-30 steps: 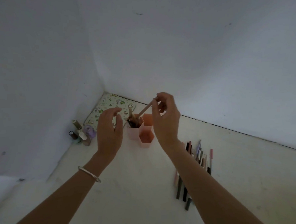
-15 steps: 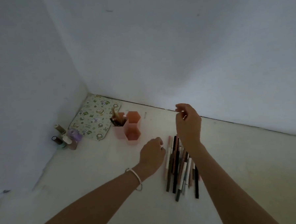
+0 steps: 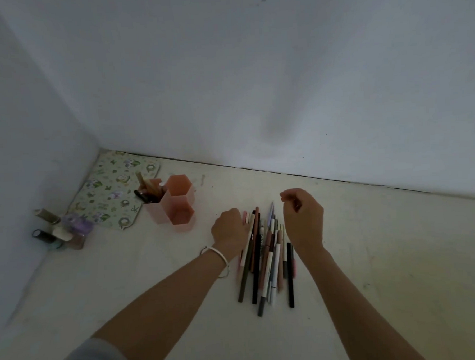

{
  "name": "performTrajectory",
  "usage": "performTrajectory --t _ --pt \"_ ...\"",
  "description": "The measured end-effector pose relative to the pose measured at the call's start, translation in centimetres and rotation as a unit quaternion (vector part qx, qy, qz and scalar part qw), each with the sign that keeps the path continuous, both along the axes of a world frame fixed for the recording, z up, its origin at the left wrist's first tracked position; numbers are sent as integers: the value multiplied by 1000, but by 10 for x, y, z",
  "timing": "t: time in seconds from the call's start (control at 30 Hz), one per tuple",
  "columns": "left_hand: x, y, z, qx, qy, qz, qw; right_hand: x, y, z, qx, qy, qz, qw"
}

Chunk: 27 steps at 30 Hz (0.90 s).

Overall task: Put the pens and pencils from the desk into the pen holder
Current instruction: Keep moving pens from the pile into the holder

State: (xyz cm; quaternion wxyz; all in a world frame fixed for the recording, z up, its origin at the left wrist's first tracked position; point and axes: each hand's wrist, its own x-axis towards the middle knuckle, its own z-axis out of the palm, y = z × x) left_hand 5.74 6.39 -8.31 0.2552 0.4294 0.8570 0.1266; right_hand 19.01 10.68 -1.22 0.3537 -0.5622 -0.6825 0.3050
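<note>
Left hand (image 3: 229,229) curled at pen pile (image 3: 265,258), grip unclear; right hand (image 3: 304,220) loosely curled, empty, above it. Pile right of pink hexagonal pen holder (image 3: 171,204). Risk: scattering neighbouring pens.

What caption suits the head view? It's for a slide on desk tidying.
Both hands, left hand and right hand, reach into the pile of pens and pencils beside the pink hexagonal pen holder.

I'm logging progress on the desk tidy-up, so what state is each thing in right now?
Pen holder: upright; back-left cell holds pens, the other two look empty.
Pile of pens: flat on the desk, not yet stowed.
Left hand: curled at the pile's left edge; grip unclear.
Right hand: above the pile, fingers curled, seemingly empty.
Small bottles: clustered by the wall.
</note>
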Motion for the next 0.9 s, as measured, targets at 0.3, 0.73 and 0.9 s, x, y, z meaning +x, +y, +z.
performTrajectory --t 0.3,0.73,0.9 --pt "11 8 2 -37 9 16 999 -11 -6 -10 -11 9 16 1000" --pt "-68 -23 118 325 -108 81 936 -39 3 -15 -135 -168 70 974" --pt "-94 -43 139 390 -107 108 908 -76 -23 -41 -140 -324 165 921"
